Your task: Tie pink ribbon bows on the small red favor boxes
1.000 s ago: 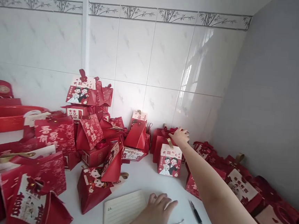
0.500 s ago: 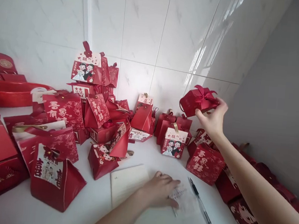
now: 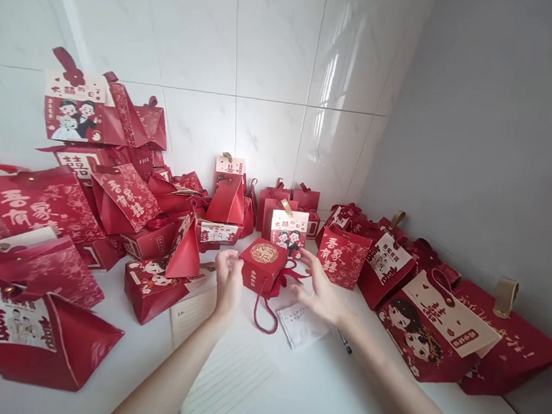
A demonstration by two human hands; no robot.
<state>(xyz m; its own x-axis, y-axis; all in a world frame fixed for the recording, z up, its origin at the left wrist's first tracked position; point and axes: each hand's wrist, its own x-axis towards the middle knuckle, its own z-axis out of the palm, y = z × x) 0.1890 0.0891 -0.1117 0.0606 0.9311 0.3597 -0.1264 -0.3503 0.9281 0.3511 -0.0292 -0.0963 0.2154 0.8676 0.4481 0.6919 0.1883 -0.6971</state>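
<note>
A small red gift box point(image 3: 259, 271) with a gold round emblem stands between my hands, tilted toward me. A twisted red cord handle point(image 3: 266, 322) hangs from its front, and a red ribbon point(image 3: 292, 274) shows at its right side. My left hand point(image 3: 228, 284) is upright at the box's left edge, fingers partly curled; whether it touches is unclear. On the right, my right hand point(image 3: 317, 292) is open, fingers spread, apart from the box. Below it lies a white slip with writing point(image 3: 301, 326), and a lined notebook point(image 3: 227, 380) lies under my left forearm.
Red gift boxes crowd the left, including a peaked one point(image 3: 47, 335) up close and a stacked pile point(image 3: 76, 112). More boxes point(image 3: 342, 256) stand at the back and along the grey wall at right point(image 3: 439, 324). A pen point(image 3: 345, 343) is partly behind my right forearm.
The view has turned right. My right hand has brought the ribboned box down from the upper right to the middle and let go. My left hand has left the paper slip and risen beside the box.
</note>
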